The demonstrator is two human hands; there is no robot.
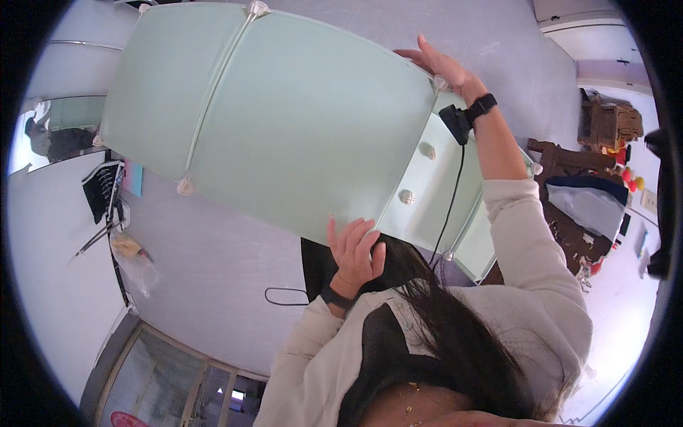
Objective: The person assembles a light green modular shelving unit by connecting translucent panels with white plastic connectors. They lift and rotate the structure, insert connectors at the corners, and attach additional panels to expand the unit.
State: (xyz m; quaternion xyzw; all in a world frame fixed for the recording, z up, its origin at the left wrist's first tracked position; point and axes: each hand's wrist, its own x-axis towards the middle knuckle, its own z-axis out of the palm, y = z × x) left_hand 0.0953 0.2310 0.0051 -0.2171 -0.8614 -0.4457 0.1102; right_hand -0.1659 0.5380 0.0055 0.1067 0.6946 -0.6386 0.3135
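Note:
A large pale green panel unit point(284, 121), made of flat sheets joined by round white connectors point(186, 186), fills the upper middle of the view. My left hand point(356, 250) grips its lower edge, fingers curled over the rim. My right hand point(442, 67) is raised and holds the top right corner next to a connector. Both wrists wear a black band. A small black device point(455, 121) with a thin black cable hangs below the right wrist. Long dark hair point(441, 320) and cream sleeves lie below the panels.
A black cable loop point(286, 296) lies on the grey surface point(213, 263) behind the unit. A clear plastic bag point(135, 263) and dark items are at the left. Dark wooden furniture point(569, 160) and coloured toys point(629, 174) stand at the right. A glazed door point(163, 377) is at lower left.

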